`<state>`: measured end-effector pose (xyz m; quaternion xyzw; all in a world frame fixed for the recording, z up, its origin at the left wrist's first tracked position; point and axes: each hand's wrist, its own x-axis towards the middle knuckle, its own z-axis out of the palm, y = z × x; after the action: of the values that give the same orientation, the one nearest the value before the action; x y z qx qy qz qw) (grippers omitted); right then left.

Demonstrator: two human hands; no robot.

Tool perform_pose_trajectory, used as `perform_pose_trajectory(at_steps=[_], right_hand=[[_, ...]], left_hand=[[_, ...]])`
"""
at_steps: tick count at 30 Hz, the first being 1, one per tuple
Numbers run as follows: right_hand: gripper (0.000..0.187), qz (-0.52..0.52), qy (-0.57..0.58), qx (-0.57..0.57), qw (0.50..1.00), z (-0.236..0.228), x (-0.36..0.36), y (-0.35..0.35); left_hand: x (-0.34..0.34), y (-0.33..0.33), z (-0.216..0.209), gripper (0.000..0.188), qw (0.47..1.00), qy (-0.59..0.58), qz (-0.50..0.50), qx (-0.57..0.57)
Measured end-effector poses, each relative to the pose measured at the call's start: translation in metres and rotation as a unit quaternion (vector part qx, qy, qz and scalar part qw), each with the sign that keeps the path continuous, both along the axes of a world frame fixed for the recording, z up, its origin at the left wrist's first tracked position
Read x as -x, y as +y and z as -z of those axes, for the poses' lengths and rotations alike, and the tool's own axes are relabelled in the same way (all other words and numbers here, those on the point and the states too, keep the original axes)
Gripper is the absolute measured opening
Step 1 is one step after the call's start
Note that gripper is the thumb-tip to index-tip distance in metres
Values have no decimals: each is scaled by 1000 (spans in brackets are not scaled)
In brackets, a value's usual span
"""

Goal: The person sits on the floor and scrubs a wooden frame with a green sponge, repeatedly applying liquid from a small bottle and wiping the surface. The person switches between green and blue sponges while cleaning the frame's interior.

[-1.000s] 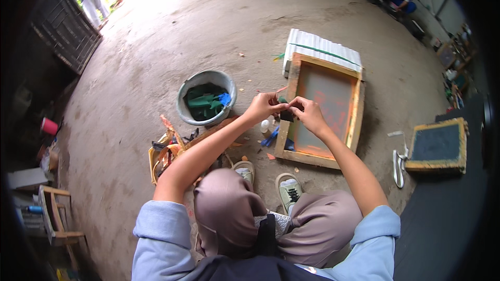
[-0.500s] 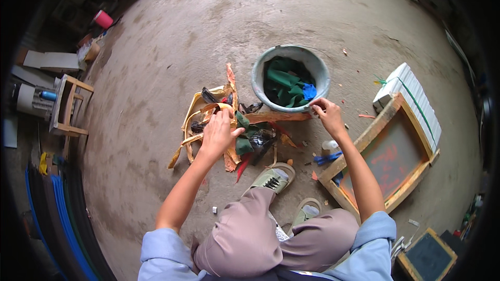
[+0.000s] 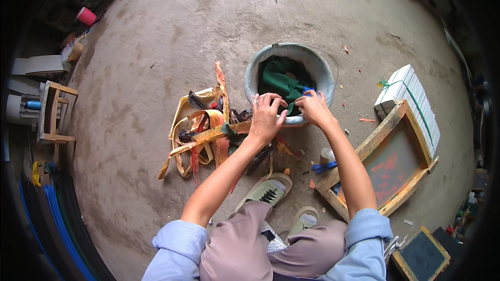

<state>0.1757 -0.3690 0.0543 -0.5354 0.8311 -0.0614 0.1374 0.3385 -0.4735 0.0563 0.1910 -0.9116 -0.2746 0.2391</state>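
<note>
A grey-blue bucket [image 3: 251, 75] stands on the floor in front of me with crumpled green cloth [image 3: 281, 75] inside. A small blue piece [image 3: 308, 90] shows near its right wall. My left hand [image 3: 266, 116] is over the near left rim, its fingers bent and apart. Close beside it, at the near right rim, my right hand [image 3: 314, 107] has its fingertips pinched together against the green cloth; whatever is between them is hidden. To the left of the bucket lies a tangled heap of yellow-orange strips [image 3: 208, 134], mixed with black and red scraps.
On the right a wooden-framed screen [image 3: 388, 164] leans by a tied stack of white slabs [image 3: 411, 106]. A small whitish container [image 3: 327, 154] and a blue item [image 3: 324, 167] lie beside the frame. A wooden stool [image 3: 54, 112] stands far left. Small scraps dot the concrete floor.
My left hand has moved from the strip heap rightward to the bucket rim. My right hand has shifted slightly left over the rim. The heap's strips and dark pieces have been rearranged.
</note>
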Motion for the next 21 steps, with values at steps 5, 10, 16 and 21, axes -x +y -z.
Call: perform_pose_trajectory(at_steps=[5,10,16,21], right_hand=[[19,70,-126,209,967,-67,-17,19],[18,209,-301,287,885,-130,-39,81],[34,280,-281,343,851,-169,-72,174],[17,356,-95,294,882,-147,-97,264]], left_hand=[[-6,-8,-23,39,995,91,5,-41],[19,25,-74,64,938,110,225,-241],[47,81,-105,53,818,-26,397,-417],[49,151,-86,46,828,-81,405,-379]])
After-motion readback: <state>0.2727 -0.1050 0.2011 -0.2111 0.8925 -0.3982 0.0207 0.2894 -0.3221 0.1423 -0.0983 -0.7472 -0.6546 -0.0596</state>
